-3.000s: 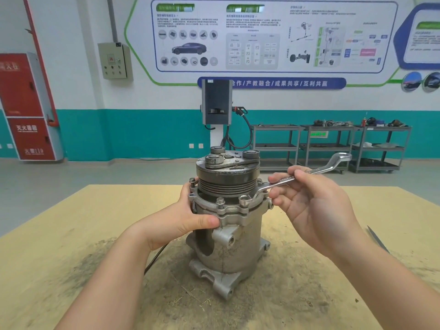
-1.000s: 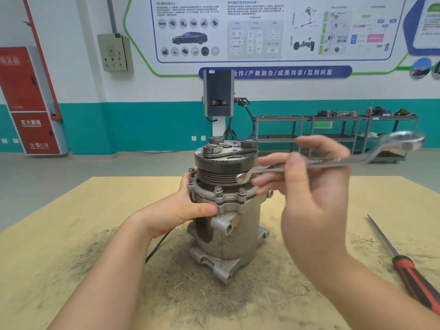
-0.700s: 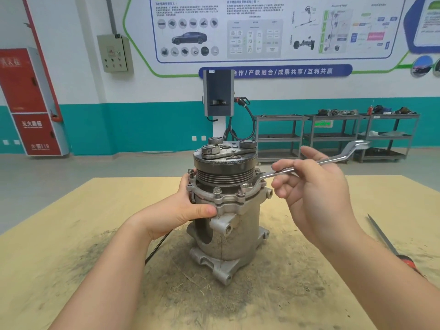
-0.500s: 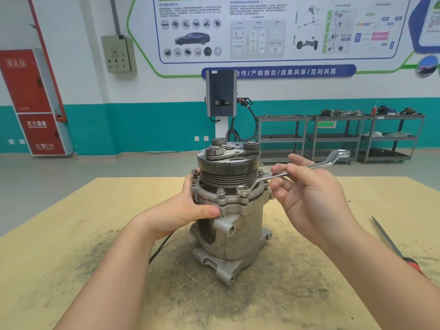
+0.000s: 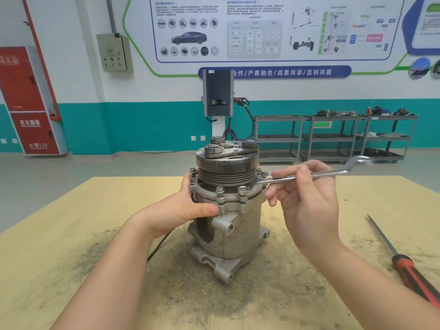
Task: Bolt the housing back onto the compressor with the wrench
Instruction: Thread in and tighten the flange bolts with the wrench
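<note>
Seeing grey concrete floor [image 5: 71,172] beyond my bench [image 5: 59,234]. Back wall [image 5: 166,89] white on top, teal band below. Big infographic poster [image 5: 262,29] high on it, straight above my hands. Beige electrical box [image 5: 114,53] up and left of left hand; red fire cabinet [image 5: 31,101] far left. Dark charging unit on white post [image 5: 218,96] dead centre. Grey metal shelving racks [image 5: 333,139] behind right hand, clutter on top. Light even.
</note>
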